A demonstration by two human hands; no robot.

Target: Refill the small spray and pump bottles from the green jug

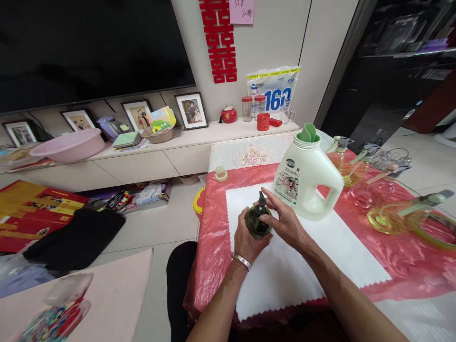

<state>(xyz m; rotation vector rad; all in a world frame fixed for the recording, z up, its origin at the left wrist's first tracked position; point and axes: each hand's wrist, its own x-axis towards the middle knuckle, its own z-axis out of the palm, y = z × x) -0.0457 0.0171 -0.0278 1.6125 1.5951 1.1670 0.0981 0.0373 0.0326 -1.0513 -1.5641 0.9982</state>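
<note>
My left hand (244,240) is wrapped round the body of a small dark green pump bottle (257,222) standing on a white cloth (285,270). My right hand (283,221) closes on the bottle's neck just under its black pump head. A silver bracelet sits on my left wrist. Just behind the hands stands a large white detergent jug (306,178) with a green funnel (308,133) in its mouth.
A red plastic cover (213,237) lies over the table under the white cloth. A small cap (221,174) rests at its far left corner. Glass spray bottles (399,216) lie at the right. A low cabinet (142,161) with photo frames and a pink basin (69,145) runs along the wall.
</note>
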